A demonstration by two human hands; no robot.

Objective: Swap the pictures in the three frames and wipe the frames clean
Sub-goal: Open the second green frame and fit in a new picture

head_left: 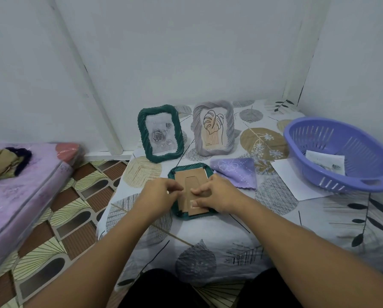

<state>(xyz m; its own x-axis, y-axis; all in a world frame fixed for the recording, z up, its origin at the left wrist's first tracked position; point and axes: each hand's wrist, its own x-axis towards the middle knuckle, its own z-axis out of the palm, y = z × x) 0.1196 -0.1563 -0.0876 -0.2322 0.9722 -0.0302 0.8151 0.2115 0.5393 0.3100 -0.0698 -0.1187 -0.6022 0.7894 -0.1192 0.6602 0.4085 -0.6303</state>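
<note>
A green frame (186,168) lies face down in the middle of the table, its brown cardboard back (191,177) up. My left hand (158,193) rests on the frame's left edge, fingers curled at the back panel. My right hand (216,193) presses on the cardboard stand at the right, fingertips bent onto it. Behind stand two upright frames: a green frame (160,133) with a grey rose picture and a grey frame (213,127) with a leaf drawing. A folded purple cloth (235,172) lies right of the flat frame.
A purple plastic basket (341,152) holding a loose picture (326,162) sits at the right on a white sheet (292,178). The leaf-patterned tablecloth (275,218) covers the table. A pink mattress (19,185) lies on the left over a patterned floor. White walls stand behind.
</note>
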